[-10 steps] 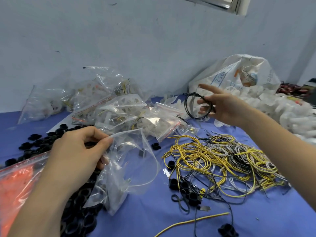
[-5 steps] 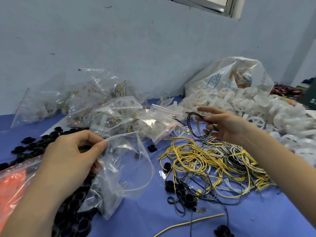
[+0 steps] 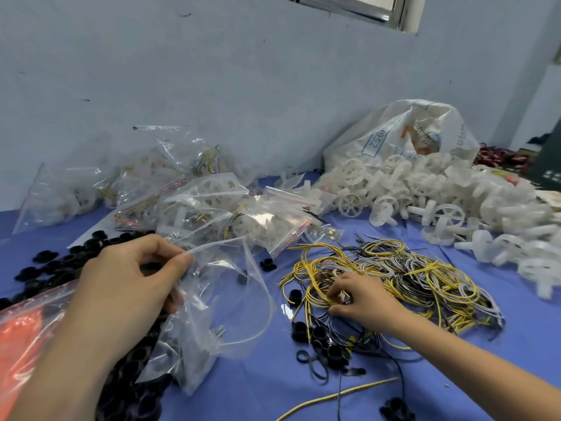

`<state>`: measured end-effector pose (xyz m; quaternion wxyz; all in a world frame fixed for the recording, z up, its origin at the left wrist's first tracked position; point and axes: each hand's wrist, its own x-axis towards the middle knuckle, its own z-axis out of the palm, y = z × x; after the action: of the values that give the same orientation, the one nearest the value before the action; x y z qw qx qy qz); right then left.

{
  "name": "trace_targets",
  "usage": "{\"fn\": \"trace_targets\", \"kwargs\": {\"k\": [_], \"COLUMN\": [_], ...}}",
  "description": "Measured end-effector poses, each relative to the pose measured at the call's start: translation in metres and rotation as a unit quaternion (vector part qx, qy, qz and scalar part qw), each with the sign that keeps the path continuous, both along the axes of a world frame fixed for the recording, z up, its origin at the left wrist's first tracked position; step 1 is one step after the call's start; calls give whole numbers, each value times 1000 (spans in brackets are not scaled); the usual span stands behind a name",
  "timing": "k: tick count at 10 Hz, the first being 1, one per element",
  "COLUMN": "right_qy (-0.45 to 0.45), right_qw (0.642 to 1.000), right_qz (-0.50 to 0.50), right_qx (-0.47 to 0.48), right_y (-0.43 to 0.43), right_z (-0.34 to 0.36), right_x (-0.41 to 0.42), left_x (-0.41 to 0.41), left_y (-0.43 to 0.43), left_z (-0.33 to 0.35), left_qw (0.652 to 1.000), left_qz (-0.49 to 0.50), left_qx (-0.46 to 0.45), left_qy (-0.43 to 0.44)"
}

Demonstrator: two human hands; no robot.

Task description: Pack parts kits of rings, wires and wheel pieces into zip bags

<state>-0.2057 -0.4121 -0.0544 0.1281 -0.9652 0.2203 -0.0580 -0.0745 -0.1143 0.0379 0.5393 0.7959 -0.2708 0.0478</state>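
Your right hand (image 3: 362, 299) came down onto the wire pile (image 3: 391, 278), fingers curled, grip unclear; your left hand (image 3: 127, 287) pinches the zip bag (image 3: 224, 302) mouth.

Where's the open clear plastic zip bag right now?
Left of centre in the head view: the open clear plastic zip bag, pinched by the left hand, beside the black rings.
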Motion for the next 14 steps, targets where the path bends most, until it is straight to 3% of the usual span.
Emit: {"fn": "trace_targets", "kwargs": {"k": [1,2,3,4,5,6,8,11,12,13,14], "right_qy": [-49,-203,-394,-328,-166,-55,-72,-167,-35,53,40], "right_qw": [998,965,763,527,540,614,606,731,930,988,973], "right_qz": [-2,-45,-29,179,246,167,-65,-163,-83,49,222], "right_qx": [-29,160,512,763,787,769,789,642,356,138,39], "right_y": [1,9,27,65,122,155,148,140,141,138,126], "right_z": [1,31,90,138,135,102,66,56,55,75,116], "right_x": [1,-1,-7,-12,6,31,74,121,101,85,48], "left_x": [0,-1,0,-2,-8,-10,-4,-17,-21,-23,-19], "left_y": [0,1,-2,-9,-14,-15,-15,-27,-31,-34,-37], "left_z": [0,1,-1,-3,-2,1,-5,-6,-6,-8,-14], "left_qw": [1000,1000,1000,999,998,998,999,994,993,993,991], "left_qz": [-3,-10,-2,-6,-34,-43,-43,-89,-91,-86,-71], "left_qx": [-1,-3,-28,-38,-49,-39,-18,-56,-72,-81,-111], "left_qy": [4,5,6,6,4,-22,-27,-9,-5,-1,-6]}}
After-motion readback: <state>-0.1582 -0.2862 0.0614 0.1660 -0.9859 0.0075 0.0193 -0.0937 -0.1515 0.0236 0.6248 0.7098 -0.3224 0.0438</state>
